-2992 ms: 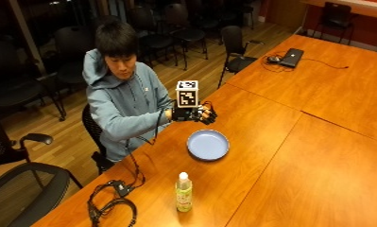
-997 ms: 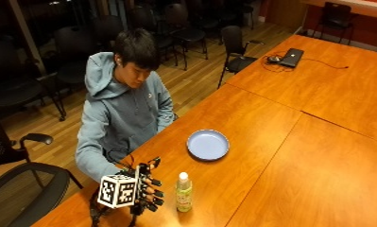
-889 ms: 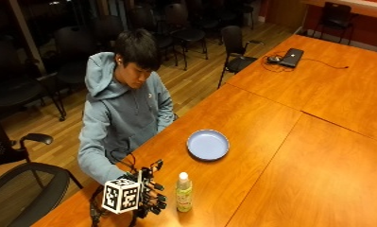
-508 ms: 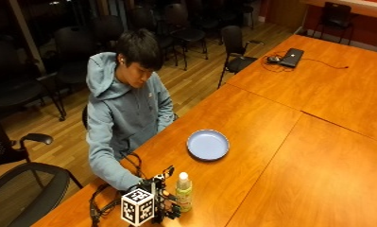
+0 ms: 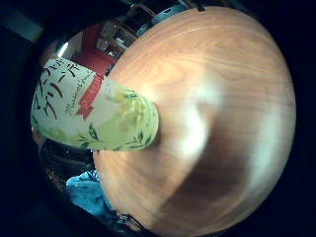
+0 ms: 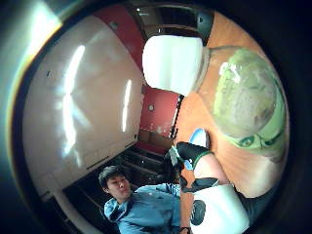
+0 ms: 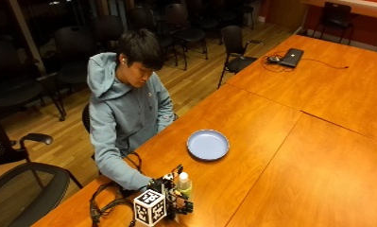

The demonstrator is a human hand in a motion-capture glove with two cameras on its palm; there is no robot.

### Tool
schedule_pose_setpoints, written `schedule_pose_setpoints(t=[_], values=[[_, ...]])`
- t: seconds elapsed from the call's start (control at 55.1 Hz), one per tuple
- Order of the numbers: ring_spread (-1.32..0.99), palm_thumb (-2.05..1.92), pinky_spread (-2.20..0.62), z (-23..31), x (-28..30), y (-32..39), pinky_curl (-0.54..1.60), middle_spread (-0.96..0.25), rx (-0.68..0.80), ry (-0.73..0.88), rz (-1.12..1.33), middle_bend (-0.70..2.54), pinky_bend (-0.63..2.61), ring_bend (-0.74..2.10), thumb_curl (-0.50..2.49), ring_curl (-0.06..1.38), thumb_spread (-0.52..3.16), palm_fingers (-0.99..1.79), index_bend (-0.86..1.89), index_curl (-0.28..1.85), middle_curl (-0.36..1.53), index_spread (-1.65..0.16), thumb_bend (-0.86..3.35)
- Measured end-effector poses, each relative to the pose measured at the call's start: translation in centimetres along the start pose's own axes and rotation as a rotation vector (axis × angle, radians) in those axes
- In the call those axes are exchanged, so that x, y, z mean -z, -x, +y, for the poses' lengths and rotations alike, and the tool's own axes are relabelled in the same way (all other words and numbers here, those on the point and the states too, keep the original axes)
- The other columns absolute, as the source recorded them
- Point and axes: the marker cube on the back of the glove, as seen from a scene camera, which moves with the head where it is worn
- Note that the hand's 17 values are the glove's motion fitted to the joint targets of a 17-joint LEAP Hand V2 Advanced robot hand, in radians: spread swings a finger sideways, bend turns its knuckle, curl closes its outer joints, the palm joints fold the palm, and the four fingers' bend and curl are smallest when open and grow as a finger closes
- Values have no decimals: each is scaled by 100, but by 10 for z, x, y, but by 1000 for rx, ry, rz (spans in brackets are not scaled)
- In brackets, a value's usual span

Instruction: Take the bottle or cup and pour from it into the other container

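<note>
1. Since three seconds ago, the black-gloved right hand has come down from chest height in front of the person to the near end of the table, and it has closed in on the bottle from beside it over the last second.
2. The hand is now at the small clear plastic bottle with a white cap and a pale green printed label. The bottle stands upright on the long orange-brown wooden table, near its front edge.
3. In the little finger side palm view, the bottle's label sits very close to the palm, and its base rests on the wood.
4. In the thumb side palm view, the white cap and the bottle's shoulder are close by, with a gloved fingertip curled beside the bottle. Whether the fingers actually grip the bottle cannot be told.
5. A black coiled cable lies on the table beside the hand.
6. Farther along the table, well apart from the bottle, lies a round, shallow, pale blue plate.
7. The seated person in a grey-blue hooded sweatshirt leans toward the bottle.
8. At the far end of the table sits a black laptop.
</note>
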Motion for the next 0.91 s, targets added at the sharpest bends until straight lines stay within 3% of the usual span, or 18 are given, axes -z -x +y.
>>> schedule_pose_setpoints(t=[0.29,0.472,0.617,0.907], values=[[12,75,23,-6,-17,1,29,9,25,-70,-86,25,78,66,39,32,80,34,11,15,34,-34,-1],[0,97,10,-8,-21,2,24,3,13,-131,-124,45,59,61,44,31,75,85,23,22,40,-21,4],[-9,106,1,-15,-26,7,24,-2,-4,-152,-132,41,50,57,51,34,59,97,19,29,42,-17,1],[-15,108,-14,-23,-60,72,30,-5,62,59,87,33,53,52,61,39,29,109,12,32,45,-13,-3]])
